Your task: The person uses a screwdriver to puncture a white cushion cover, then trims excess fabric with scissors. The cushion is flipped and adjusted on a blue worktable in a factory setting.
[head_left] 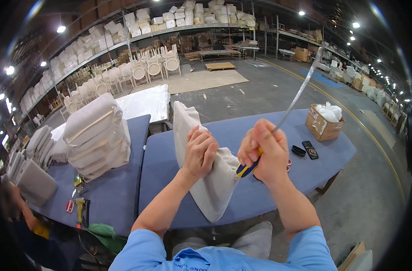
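Note:
A pale grey fabric-covered seat cushion (212, 198) stands tilted on edge on the blue padded table (163, 180) before me. My left hand (199, 152) is closed over its upper edge. My right hand (265, 151) is wrapped round the blue-and-yellow handle of a long-shafted tool (297, 92), which looks like a screwdriver. Its thin shaft points up and to the right, with the outer stretch whitish and silvery. The handle's butt end is by the cushion's right edge; whether it touches the fabric I cannot tell.
On the right lie a cardboard box (324, 126) of white stuffing, a black phone-like device (310, 150) and a small black case (298, 151). Stacked cushions (97, 140), red-handled scissors (70, 205) and a staple gun (82, 212) are left. A co-worker's arm (27, 210) shows lower left.

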The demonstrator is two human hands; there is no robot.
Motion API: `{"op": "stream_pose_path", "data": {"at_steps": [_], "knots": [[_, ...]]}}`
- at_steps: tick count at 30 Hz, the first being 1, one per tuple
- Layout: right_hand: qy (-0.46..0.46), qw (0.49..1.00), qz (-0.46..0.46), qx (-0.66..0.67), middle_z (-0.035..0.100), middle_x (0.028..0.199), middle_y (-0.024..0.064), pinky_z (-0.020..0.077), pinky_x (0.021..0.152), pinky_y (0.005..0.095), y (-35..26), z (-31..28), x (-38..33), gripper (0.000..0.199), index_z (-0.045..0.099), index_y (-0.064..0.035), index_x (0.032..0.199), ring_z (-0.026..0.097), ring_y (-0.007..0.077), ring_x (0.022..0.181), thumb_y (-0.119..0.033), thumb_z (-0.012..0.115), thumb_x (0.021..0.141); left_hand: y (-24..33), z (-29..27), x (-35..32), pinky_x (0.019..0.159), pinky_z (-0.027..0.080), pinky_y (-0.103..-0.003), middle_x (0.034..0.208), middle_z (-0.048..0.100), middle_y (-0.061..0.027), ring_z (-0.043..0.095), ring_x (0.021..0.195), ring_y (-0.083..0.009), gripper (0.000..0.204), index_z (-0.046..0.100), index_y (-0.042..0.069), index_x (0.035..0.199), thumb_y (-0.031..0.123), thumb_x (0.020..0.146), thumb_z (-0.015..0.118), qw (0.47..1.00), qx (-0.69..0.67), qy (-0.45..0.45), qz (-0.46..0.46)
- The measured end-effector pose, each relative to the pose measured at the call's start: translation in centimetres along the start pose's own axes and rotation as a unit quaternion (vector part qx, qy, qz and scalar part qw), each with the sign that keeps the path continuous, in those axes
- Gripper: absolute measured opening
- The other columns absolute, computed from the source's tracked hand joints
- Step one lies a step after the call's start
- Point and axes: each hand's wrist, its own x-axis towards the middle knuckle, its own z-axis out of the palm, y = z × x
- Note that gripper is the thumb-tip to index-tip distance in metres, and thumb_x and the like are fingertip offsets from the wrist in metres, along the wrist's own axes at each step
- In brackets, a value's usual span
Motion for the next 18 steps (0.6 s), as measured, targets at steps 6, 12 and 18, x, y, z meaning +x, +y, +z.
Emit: {"op": "stream_pose_path", "data": {"at_steps": [6, 12, 18], "knots": [[0.007, 0.996, 0.089, -0.010, 0.045, 0.057, 0.0043, 0.0441, 0.049, 0.0358, 0.8, 1.5, 0.5, 0.046, 0.048, -0.0076, 0.079, 0.047, 0.0162, 0.047, -0.037, 0.048, 0.115, 0.2, -1.9, -0.6, 0.119, 0.033, -0.052, 0.089, 0.069, -0.0086, 0.064, 0.105, -0.0323, 0.032, 0.068, 0.007, 0.082, 0.024, 0.100, 0.047, 1.000, 0.006, 0.000, 0.004], [-0.022, 0.992, 0.120, -0.032, 0.049, 0.060, 0.0025, 0.0446, 0.050, 0.0322, 2.2, 3.1, -0.9, 0.034, 0.051, -0.0062, 0.081, 0.049, 0.0151, 0.050, -0.019, 0.058, 0.111, -0.1, -4.3, -1.4, 0.114, 0.037, -0.050, 0.092, 0.073, -0.0076, 0.065, 0.105, -0.0303, 0.034, 0.070, 0.006, 0.083, 0.024, 0.101, 0.047, 1.000, 0.022, -0.023, -0.001], [0.071, 0.997, 0.007, -0.007, 0.060, 0.087, 0.0058, 0.0482, 0.052, 0.0287, 4.1, -3.5, -4.6, 0.008, 0.058, -0.0051, 0.099, 0.054, 0.0097, 0.055, -0.009, 0.064, 0.103, -4.9, -7.6, 0.8, 0.113, 0.037, -0.045, 0.102, 0.075, -0.0109, 0.063, 0.117, -0.0314, 0.036, 0.073, 0.007, 0.086, 0.023, 0.102, 0.046, 0.990, 0.023, -0.135, -0.028]]}}
